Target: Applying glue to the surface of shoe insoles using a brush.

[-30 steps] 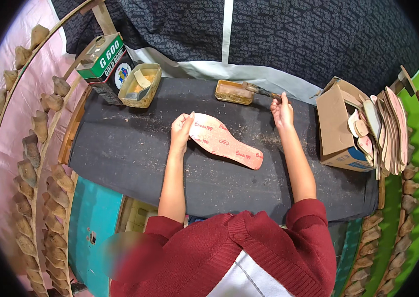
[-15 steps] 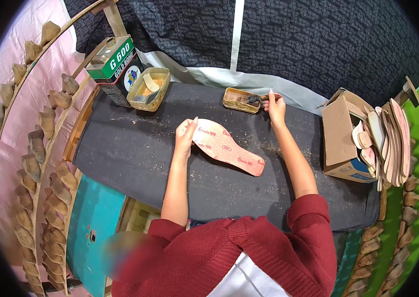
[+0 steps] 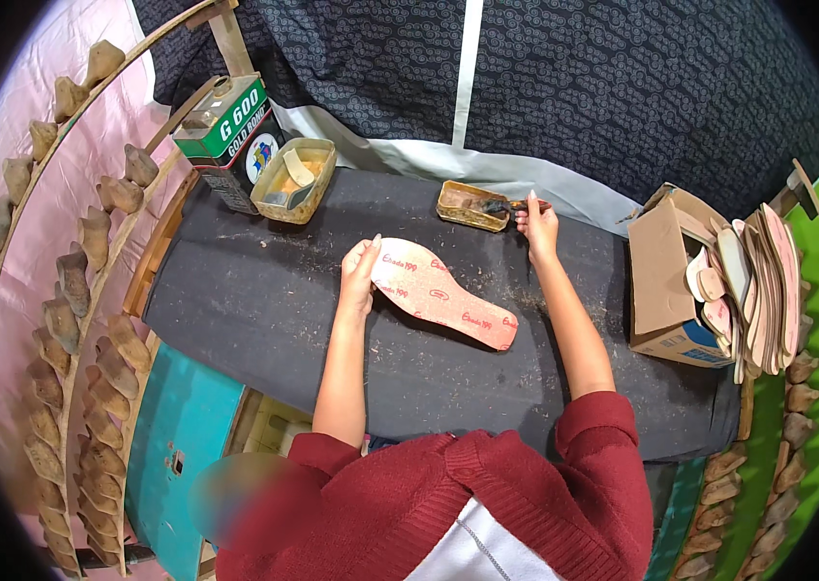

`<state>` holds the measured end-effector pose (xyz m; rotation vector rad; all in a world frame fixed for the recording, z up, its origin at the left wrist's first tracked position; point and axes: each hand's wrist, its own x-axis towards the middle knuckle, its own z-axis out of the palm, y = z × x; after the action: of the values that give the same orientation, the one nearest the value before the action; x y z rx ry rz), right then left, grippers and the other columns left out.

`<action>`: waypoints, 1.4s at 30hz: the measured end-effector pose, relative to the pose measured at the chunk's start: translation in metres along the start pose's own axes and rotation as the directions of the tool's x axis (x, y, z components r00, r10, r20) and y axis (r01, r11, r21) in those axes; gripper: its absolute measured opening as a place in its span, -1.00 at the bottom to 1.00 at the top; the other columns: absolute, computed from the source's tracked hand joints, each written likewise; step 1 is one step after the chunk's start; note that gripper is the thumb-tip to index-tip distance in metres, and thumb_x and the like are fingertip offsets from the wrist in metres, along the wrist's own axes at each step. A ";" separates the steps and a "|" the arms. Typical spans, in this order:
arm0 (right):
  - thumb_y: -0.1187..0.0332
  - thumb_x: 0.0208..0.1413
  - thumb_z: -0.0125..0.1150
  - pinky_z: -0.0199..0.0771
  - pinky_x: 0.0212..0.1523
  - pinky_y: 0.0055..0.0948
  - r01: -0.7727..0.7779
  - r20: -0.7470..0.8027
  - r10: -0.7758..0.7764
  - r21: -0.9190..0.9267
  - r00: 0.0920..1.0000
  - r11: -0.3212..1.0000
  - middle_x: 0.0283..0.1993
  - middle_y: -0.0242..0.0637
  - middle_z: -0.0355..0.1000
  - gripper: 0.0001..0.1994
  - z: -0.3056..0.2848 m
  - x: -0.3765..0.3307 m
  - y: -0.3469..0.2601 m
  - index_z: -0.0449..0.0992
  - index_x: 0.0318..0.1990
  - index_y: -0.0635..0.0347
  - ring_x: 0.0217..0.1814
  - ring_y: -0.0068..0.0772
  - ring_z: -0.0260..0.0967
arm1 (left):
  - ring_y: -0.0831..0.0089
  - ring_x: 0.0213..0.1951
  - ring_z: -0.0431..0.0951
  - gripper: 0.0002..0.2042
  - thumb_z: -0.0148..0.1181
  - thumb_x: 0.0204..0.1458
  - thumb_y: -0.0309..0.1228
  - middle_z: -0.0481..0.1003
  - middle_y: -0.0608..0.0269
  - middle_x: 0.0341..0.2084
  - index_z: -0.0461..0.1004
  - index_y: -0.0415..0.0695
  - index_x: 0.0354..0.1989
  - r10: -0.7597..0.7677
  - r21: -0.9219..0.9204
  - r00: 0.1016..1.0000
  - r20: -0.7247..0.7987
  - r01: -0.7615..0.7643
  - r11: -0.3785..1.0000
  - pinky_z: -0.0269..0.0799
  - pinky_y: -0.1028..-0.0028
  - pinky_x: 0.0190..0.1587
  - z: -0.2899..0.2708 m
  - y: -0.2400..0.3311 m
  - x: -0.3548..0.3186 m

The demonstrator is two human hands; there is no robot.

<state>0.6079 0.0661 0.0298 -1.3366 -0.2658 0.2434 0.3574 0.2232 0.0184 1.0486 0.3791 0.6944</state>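
A pink shoe insole [image 3: 440, 293] with red print is held above the dark table. My left hand [image 3: 359, 275] pinches it by the wide end, thumb on top, while its narrow end points to the lower right. At the far side of the table my right hand [image 3: 538, 227] grips the handle of a small brush [image 3: 504, 205]. The dark brush head rests in or over a small yellowish tray [image 3: 448, 205] stained inside; the tray's right end lies close to my fingers.
On the left stand a green and black metal can [image 3: 225, 140] and a yellowish tub [image 3: 324, 198] holding a pale scraper-like piece. A cardboard box [image 3: 656, 276] and a stack of insoles [image 3: 768, 290] occupy the right. Racks of wooden shoe lasts [image 3: 62, 324] flank the table.
The insole and my left hand have shifted very slightly. My right hand still has the brush at the tray, with a small change in the hand's angle.
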 end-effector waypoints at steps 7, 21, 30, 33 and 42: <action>0.05 -0.06 0.07 0.27 -0.59 -0.70 -0.176 0.163 0.145 0.196 0.976 0.965 -0.54 -0.37 0.29 -0.63 -0.014 -0.006 -0.006 0.24 -0.31 0.17 -0.57 -0.64 0.23 | 0.69 -0.54 0.40 -0.88 0.01 -0.02 -0.33 0.41 0.41 -0.59 0.33 -0.07 -0.51 -0.045 -0.052 0.997 0.063 0.049 0.997 0.30 0.68 -0.47 0.008 0.006 -0.004; 0.26 -0.04 0.05 0.05 -0.69 -0.74 -0.295 0.099 0.278 0.339 0.955 0.893 -0.47 -0.46 0.18 -0.77 0.000 -0.083 -0.012 0.33 -0.25 0.16 -0.59 -0.71 0.08 | 0.78 -0.63 0.32 -0.83 0.02 -0.02 -0.30 0.36 0.48 -0.66 0.33 -0.08 -0.56 -0.089 0.008 0.966 0.244 0.090 0.996 0.21 0.75 -0.59 0.016 0.003 -0.008; 0.07 -0.01 -0.01 -0.11 -0.70 -0.83 -0.200 0.716 0.373 -0.318 0.590 0.927 -0.56 -0.59 0.26 -0.68 0.061 -0.089 -0.040 0.42 -0.36 0.17 -0.65 -0.89 -0.01 | 0.79 -0.63 0.31 -0.84 0.02 -0.02 -0.30 0.36 0.49 -0.66 0.33 -0.08 -0.56 -0.081 -0.008 0.971 0.225 0.085 0.996 0.19 0.77 -0.60 0.016 0.004 -0.007; 0.05 -0.06 0.05 -0.10 -0.68 -0.83 -0.191 0.749 0.436 -0.395 0.500 0.898 -0.62 -0.63 0.22 -0.68 0.073 -0.080 -0.037 0.43 -0.44 0.13 -0.65 -0.86 0.01 | 0.80 -0.63 0.30 -0.83 0.01 -0.02 -0.30 0.36 0.49 -0.66 0.33 -0.08 -0.56 -0.063 0.015 0.972 0.228 0.061 0.998 0.18 0.77 -0.60 0.016 0.003 -0.006; 0.16 -0.13 0.18 -0.01 -0.63 -0.80 -0.107 0.800 0.433 -0.430 0.416 0.897 -0.62 -0.62 0.28 -0.80 0.088 -0.083 -0.044 0.43 -0.52 0.07 -0.63 -0.84 0.08 | 0.82 -0.63 0.20 -0.78 -0.01 0.01 -0.28 0.30 0.54 -0.68 0.32 -0.10 -0.60 0.055 0.072 0.989 0.135 -0.065 0.995 0.09 0.76 -0.60 0.018 0.003 -0.005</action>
<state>0.5013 0.1111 0.0867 -1.4620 -1.0225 1.2727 0.3633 0.2086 0.0296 1.1765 0.2609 0.6636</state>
